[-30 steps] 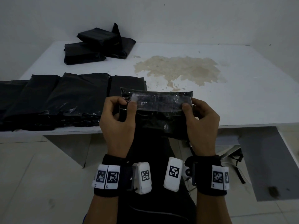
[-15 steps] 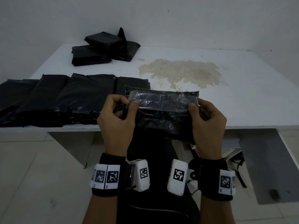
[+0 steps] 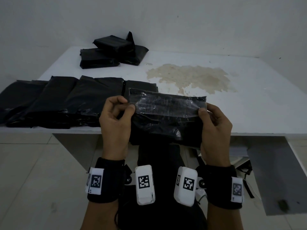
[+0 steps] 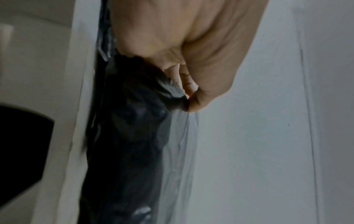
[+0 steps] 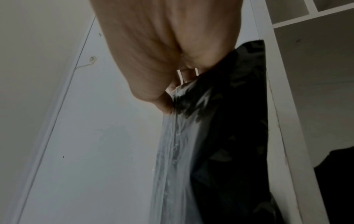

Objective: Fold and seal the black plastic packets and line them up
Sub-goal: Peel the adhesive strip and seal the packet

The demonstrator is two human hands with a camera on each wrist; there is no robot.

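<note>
White desk [image 3: 249, 103], brown stain [image 3: 191, 77]. Head view: my left hand [image 3: 114, 123] and right hand [image 3: 216, 128] each pinch one end of the crinkled black plastic packet [image 3: 166, 120] with clear glossy strip [image 3: 166, 107], held above the desk's near edge. Flat black packets [image 3: 58, 100] lie in a row at left; more are piled [image 3: 109, 52] at the back. Wrist views: thumb [image 4: 199, 103] against the packet's end; thumb [image 5: 164, 104] likewise.

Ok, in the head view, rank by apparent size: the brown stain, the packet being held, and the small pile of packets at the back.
1. Brown stain on the white table, largest.
2. Held packet, pinched by left hand and right hand; nearness to the camera inflates it, so first place is unsure.
3. Back pile of packets, smallest, though farthest away.
</note>
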